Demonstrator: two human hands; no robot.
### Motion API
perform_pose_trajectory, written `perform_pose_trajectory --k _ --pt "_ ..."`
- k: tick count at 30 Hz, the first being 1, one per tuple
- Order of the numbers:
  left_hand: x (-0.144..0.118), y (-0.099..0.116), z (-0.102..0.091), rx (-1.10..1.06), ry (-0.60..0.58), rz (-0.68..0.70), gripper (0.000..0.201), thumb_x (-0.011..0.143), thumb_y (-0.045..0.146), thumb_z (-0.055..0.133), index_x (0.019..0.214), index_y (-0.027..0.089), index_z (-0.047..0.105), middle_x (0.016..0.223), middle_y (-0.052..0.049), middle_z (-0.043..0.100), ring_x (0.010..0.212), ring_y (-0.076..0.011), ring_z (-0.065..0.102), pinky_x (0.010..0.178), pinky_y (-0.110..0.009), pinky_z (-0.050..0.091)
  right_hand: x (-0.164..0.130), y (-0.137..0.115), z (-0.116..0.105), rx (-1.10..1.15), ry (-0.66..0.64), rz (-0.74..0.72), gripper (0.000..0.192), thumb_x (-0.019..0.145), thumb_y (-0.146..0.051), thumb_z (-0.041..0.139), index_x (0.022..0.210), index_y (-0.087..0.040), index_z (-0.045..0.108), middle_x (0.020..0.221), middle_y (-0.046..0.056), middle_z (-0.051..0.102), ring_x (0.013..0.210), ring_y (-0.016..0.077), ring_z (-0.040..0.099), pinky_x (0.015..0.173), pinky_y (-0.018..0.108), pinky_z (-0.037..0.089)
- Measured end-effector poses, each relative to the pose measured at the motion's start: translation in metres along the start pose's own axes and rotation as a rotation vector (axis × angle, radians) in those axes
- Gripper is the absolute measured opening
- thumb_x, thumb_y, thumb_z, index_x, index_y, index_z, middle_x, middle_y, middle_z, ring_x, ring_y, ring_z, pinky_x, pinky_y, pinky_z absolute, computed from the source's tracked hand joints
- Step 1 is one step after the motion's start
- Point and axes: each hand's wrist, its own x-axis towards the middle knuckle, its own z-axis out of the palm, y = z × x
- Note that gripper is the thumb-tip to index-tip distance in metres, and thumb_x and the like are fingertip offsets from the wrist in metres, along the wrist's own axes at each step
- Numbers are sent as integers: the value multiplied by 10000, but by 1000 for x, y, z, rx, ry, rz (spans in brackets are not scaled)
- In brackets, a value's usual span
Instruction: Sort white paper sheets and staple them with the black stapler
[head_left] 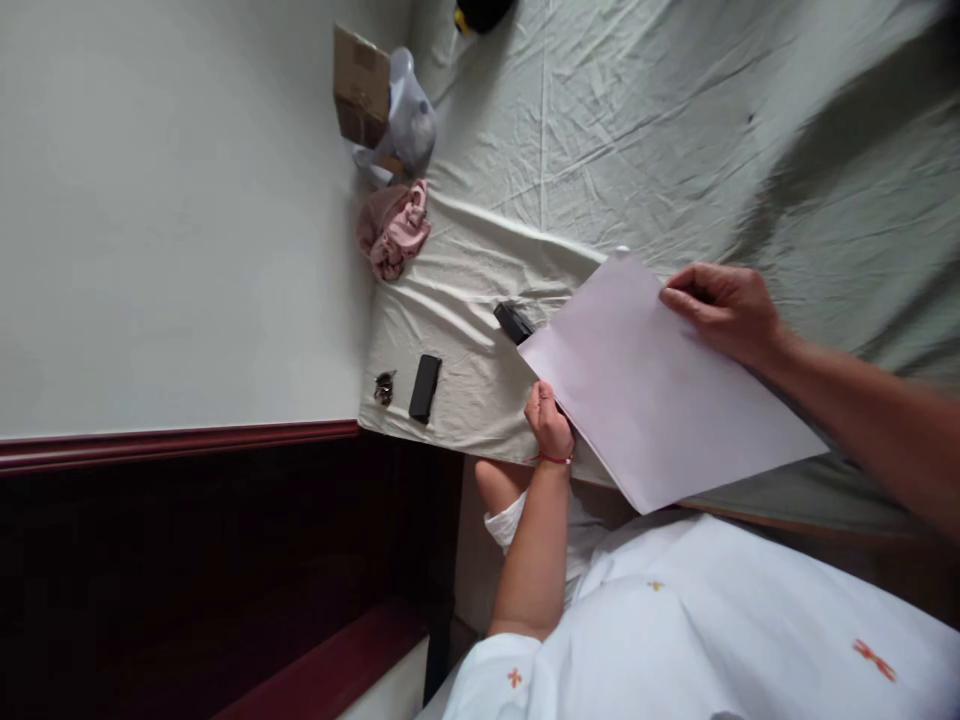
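While the sheet of paper (pixel 660 390) is held above the edge of the bed (pixel 675 130), it is gripped at two points: the left hand (pixel 550 420) is closed on its near lower edge, and the right hand (pixel 724 305) is pinched on the far upper corner. The sheet is seen to stay nearly flat between them, so it is judged light and thin, easily creased, bent or torn, and apt to sag if only one corner is taken. It is best held at opposite edges, as shown, with a light pinch. A dark small object (pixel 513 322) is partly covered by the sheet's corner. A black phone (pixel 424 388) and keys (pixel 385 386) are laid well apart, near the wall.
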Motion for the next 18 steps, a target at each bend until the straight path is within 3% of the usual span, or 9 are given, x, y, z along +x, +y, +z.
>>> perform_pose_trajectory --k 9,13,18 --pt "-1 9 0 83 -48 100 587 971 743 566 702 226 501 657 33 392 673 -152 370 670 -304 327 0 6 1 -138 -85 6 218 899 -412 637 866 -211 712 696 27 628 645 170 531 652 311 383" --pt "-1 13 1 62 -45 120 600 971 748 566 691 227 468 653 41 371 655 -141 346 642 -298 301 1 8 2 -340 -83 -46 255 903 -340 603 1064 -189 733 918 105 750 773 212 631 761 347 458" --pt "-2 23 -2 -24 -31 106 582 937 728 650 695 214 524 659 36 428 663 -133 410 658 -274 373 2 7 1 -406 -111 -96 496 883 -288 600 1348 -128 664 1175 174 769 1001 283 676 948 396 510"
